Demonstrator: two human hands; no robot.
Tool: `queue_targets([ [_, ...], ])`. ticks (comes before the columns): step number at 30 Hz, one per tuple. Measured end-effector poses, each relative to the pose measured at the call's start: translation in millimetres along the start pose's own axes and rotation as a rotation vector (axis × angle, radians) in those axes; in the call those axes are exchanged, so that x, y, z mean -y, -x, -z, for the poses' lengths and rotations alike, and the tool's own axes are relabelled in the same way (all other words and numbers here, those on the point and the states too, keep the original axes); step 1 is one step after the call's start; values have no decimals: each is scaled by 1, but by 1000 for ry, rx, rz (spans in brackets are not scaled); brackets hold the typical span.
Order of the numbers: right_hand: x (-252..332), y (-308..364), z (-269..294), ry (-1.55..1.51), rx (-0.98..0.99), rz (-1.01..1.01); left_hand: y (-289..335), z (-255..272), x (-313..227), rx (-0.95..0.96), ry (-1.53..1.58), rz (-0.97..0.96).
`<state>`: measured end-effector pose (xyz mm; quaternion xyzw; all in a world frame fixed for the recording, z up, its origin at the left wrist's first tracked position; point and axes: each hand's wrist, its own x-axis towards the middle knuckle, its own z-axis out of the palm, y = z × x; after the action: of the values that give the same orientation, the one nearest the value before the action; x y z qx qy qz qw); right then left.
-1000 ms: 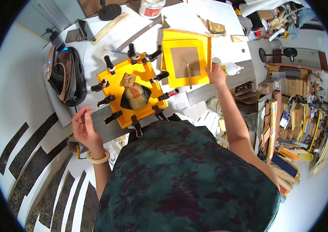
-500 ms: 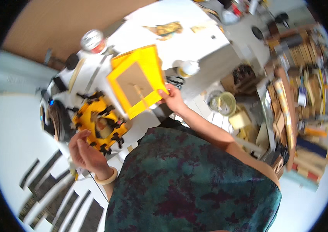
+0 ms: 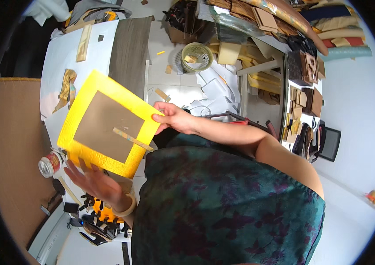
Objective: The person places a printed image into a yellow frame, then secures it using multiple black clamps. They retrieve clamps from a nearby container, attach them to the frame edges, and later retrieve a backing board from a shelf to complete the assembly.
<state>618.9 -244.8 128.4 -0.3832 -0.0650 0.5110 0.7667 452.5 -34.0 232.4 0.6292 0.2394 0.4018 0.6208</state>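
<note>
The right hand (image 3: 169,118) pinches the yellow-bordered panel (image 3: 104,123) at its right edge, most of it lying left of that grip; the left hand (image 3: 97,180), fingers spread, is by its lower edge (I cannot tell if touching).

Yellow-bordered panel (image 3: 103,121) in right grip (image 3: 174,118), left grip (image 3: 97,181) near its lower edge

The person wears a dark green garment (image 3: 227,198) with a scattered pattern of deep maroon, leaf-like blotches, cut so that the right arm (image 3: 240,136) is bare to the shoulder. A smooth, rounded, cream-coloured bangle (image 3: 132,206) circles the left wrist (image 3: 120,200).
</note>
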Motion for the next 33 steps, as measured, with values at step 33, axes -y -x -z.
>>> queue_targets([
  [33, -218, -6, 361, 517, -233, -683, 363, 27, 414, -301, -69, 486],
])
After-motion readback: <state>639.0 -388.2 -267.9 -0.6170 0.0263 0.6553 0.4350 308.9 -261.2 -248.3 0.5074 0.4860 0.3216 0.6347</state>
